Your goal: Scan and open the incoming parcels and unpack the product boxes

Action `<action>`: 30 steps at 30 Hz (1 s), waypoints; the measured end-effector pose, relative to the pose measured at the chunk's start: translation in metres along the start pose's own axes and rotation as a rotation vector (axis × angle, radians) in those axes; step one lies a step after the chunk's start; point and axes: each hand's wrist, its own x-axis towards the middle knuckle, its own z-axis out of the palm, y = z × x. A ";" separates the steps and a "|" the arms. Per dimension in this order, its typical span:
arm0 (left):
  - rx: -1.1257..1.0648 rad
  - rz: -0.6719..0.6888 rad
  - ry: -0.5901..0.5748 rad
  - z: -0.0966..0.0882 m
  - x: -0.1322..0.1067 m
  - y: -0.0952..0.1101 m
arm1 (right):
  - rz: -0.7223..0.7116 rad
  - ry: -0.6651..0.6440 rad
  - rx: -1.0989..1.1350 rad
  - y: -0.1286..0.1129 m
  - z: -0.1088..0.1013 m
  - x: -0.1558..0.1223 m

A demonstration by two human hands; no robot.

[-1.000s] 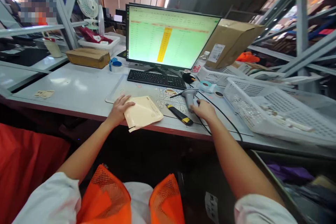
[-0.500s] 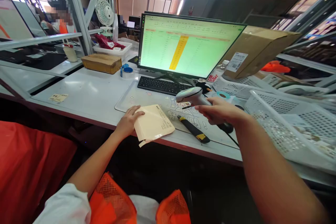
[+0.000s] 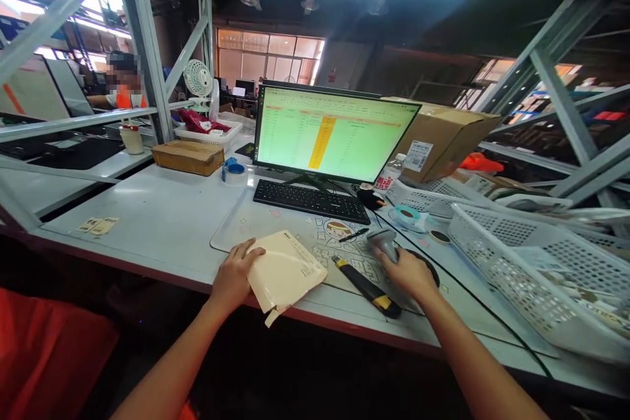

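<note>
My left hand [image 3: 237, 277] is closed on the left edge of a cream mailer envelope [image 3: 285, 269], thumb on top. The envelope lies over the front edge of the desk mat, and a torn strip hangs from its near corner. My right hand [image 3: 407, 273] is wrapped around the handle of a grey barcode scanner [image 3: 382, 243], low over the right side of the mat. Between the hands lies a black and yellow utility knife [image 3: 368, 287]. A black pen [image 3: 353, 235] rests just left of the scanner head.
Behind the mat stand a keyboard [image 3: 310, 201] and a lit monitor [image 3: 335, 134]. White plastic baskets [image 3: 512, 295] line the right side. A cable [image 3: 485, 305] crosses the desk there. A cardboard box [image 3: 188, 157] and blue tape [image 3: 233, 171] sit at left. A co-worker [image 3: 125, 95] is beyond the frame.
My right hand has lowered the scanner from above the mat to near its surface. The left hand still holds the envelope. My view has tilted upward.
</note>
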 end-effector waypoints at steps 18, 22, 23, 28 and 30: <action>0.044 0.050 0.036 0.003 0.000 -0.011 | -0.193 -0.109 0.038 -0.132 -0.001 0.102; 0.036 0.045 0.050 0.004 -0.001 -0.008 | -0.214 -0.154 0.043 -0.145 -0.015 0.097; 0.027 0.036 0.055 0.004 0.000 -0.008 | -0.257 -0.160 0.058 -0.150 -0.022 0.092; -0.067 -0.011 0.120 0.005 0.007 -0.016 | -0.762 -0.286 0.223 -0.167 -0.048 0.012; -0.126 0.007 0.157 0.003 0.002 -0.021 | -1.069 -0.283 0.267 -0.162 -0.044 -0.043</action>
